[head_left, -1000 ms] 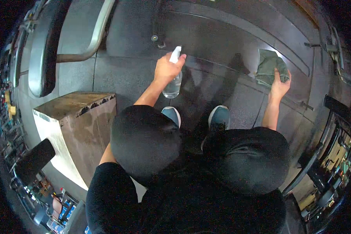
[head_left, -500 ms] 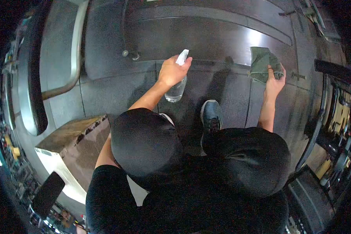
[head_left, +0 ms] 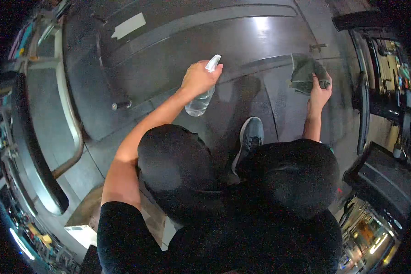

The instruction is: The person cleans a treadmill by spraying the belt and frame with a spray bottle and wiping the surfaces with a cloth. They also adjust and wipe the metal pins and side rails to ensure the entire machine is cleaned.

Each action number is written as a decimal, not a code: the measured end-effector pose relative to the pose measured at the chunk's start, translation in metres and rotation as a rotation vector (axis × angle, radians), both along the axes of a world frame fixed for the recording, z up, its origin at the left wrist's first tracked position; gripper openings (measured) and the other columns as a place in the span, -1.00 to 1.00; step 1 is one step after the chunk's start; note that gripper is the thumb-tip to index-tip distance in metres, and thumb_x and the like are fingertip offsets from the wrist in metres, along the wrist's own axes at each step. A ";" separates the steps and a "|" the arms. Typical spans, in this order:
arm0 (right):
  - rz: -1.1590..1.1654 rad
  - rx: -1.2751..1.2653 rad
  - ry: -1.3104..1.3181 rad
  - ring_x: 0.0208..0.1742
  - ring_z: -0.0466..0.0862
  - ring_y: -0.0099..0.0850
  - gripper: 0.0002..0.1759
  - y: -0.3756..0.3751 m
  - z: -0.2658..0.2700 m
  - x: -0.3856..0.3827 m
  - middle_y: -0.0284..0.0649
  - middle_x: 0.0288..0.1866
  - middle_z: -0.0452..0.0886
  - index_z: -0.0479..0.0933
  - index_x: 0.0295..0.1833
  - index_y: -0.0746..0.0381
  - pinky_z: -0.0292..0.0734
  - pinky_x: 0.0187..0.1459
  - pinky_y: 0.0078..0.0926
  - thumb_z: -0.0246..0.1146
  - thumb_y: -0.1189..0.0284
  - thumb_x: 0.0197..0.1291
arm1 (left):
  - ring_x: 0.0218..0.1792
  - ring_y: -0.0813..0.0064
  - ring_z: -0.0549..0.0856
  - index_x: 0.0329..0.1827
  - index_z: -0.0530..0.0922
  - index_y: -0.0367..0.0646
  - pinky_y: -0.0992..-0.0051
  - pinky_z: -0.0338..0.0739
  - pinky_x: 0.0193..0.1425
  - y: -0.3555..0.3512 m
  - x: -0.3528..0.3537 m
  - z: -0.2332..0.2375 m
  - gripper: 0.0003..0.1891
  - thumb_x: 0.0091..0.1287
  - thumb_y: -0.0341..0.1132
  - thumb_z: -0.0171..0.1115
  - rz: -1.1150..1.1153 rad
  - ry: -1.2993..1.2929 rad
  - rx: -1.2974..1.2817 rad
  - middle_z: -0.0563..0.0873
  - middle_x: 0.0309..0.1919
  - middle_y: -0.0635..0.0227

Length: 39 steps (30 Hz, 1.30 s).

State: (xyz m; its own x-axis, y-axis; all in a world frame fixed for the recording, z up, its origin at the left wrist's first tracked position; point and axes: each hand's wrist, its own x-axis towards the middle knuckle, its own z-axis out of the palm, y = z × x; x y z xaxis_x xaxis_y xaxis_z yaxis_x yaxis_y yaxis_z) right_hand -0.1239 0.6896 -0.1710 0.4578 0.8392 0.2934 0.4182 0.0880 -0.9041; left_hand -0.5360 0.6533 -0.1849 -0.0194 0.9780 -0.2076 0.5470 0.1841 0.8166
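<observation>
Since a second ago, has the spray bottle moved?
Yes. The spray bottle in the left hand has gone rightward, farther from the floor bolt.

- No readable txt, nrs or signs anywhere.
- Spray bottle (head_left: 199, 104) in my left hand (head_left: 197, 78): clear, no label legible.
- Cloth (head_left: 304, 73) in my right hand (head_left: 318, 93): no print seen.
- Pale patch (head_left: 129, 26) on floor (head_left: 242, 41): blank afaict.
- Racks (head_left: 390, 59) at edge: too blurred to read.

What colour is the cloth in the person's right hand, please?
The cloth is a dull grey-green, shown in the head view.
</observation>
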 end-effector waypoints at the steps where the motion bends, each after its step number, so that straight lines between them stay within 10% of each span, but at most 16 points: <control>1: 0.013 -0.005 0.040 0.18 0.67 -0.40 -0.52 -0.001 -0.001 0.006 -0.17 0.16 0.72 0.56 0.29 0.35 0.50 0.32 -0.42 0.46 0.59 0.27 | -0.13 -0.21 0.77 -0.11 0.74 -0.22 0.01 0.62 0.00 0.008 0.007 0.000 -0.52 0.40 0.11 0.28 -0.015 -0.002 0.001 0.80 -0.23 -0.10; 10: -0.129 -0.008 -0.009 0.16 0.70 -0.41 -0.56 -0.045 0.012 0.056 -0.18 0.16 0.72 0.56 0.27 0.36 0.55 0.26 -0.43 0.44 0.60 0.29 | -0.10 0.00 0.83 0.05 0.75 -0.24 0.17 0.68 0.03 0.059 0.073 -0.003 -0.39 0.35 0.21 0.38 -0.339 0.011 -0.004 0.83 -0.17 -0.06; 18: -0.247 0.019 0.024 0.13 0.68 -0.43 -0.56 -0.072 0.006 0.088 -0.23 0.11 0.72 0.58 0.23 0.35 0.54 0.24 -0.46 0.49 0.54 0.27 | -0.18 -0.11 0.81 -0.25 0.75 -0.28 0.02 0.65 -0.04 0.110 0.133 0.018 -0.43 0.39 0.18 0.25 -0.391 0.106 -0.043 0.81 -0.33 -0.09; 39: -0.336 0.063 0.071 0.16 0.70 -0.41 -0.52 -0.101 0.021 0.114 -0.17 0.16 0.72 0.56 0.30 0.36 0.56 0.27 -0.42 0.47 0.55 0.29 | -0.19 -0.06 0.84 -0.24 0.76 -0.37 0.05 0.67 0.04 0.155 0.289 -0.003 -0.31 0.36 0.27 0.23 -0.358 0.055 0.033 0.81 -0.38 -0.06</control>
State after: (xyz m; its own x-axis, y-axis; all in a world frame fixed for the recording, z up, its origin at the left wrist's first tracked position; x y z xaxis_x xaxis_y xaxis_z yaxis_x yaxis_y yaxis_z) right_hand -0.0096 0.5882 -0.1496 0.7265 0.6197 0.2968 0.3691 0.0124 -0.9293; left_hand -0.2475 0.8088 -0.1881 0.3156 0.9308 -0.1843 0.6153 -0.0529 0.7865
